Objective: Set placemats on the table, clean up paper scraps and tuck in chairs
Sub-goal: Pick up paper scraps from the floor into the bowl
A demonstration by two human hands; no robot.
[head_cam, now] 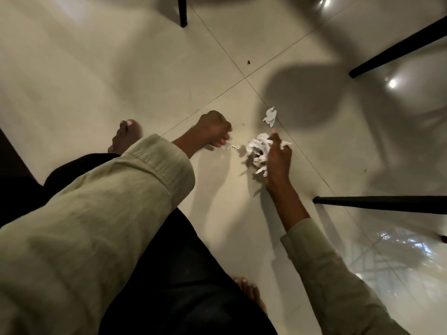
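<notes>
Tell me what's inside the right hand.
The right hand holds a bunch of white paper scraps above the floor, fingers curled round them. Anything deeper in the palm is hidden.

hands: two, the left hand (214, 128) and the right hand (277, 160)
bare feet: two, left foot (125, 135) and right foot (251, 293)
sleeves: two, pale green, left sleeve (96, 218) and right sleeve (333, 281)
black furniture legs: three, top leg (182, 10), slanted leg (399, 50), lower leg (379, 206)
paper scraps: one bunch (257, 148) at the right hand, one loose piece (270, 116), one small sliver (233, 147); pieces within the bunch cannot be counted
</notes>
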